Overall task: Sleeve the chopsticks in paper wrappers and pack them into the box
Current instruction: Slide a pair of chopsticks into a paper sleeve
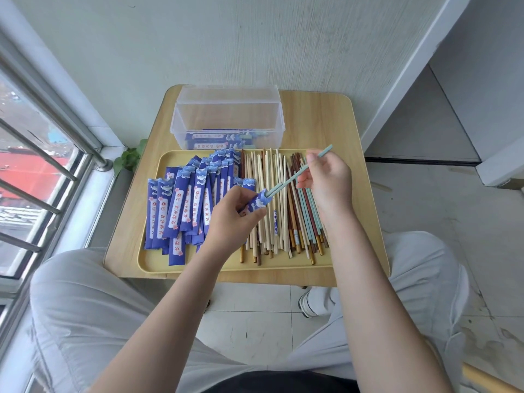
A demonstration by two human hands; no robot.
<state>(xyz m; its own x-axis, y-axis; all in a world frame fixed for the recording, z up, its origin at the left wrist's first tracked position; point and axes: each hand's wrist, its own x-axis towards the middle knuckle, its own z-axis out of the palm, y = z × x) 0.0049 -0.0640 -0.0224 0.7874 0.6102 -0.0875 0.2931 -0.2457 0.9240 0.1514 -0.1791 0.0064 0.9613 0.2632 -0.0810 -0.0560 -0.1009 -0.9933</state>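
- The left hand (231,217) is holding one blue paper wrapper (255,204) above the tray — its grip is curled round the wrapper's lower part, with the open mouth pointing up and to the right.
- The right hand (326,177) is pinching a pair of light-blue chopsticks (295,174) between thumb and fingertips; its grip is narrow, closed on the shafts near their upper end.
- The lower tips of the pair are sitting inside the wrapper's mouth, while most of their length is showing outside it, slanting up to the right.
- A yellow tray (158,165) is resting on the wooden worktop (351,131).
- A pile of empty blue wrappers (184,205) is lying on the tray's left half.
- Loose chopsticks (280,211) — pale wood, brown and light blue — are lying side by side on the tray's right half, beneath both hands.
- A clear plastic box (228,117) is standing on the worktop just behind the tray, its lid raised at the back.
- Sleeved pairs (218,140) are lying flat in the bottom of the box.
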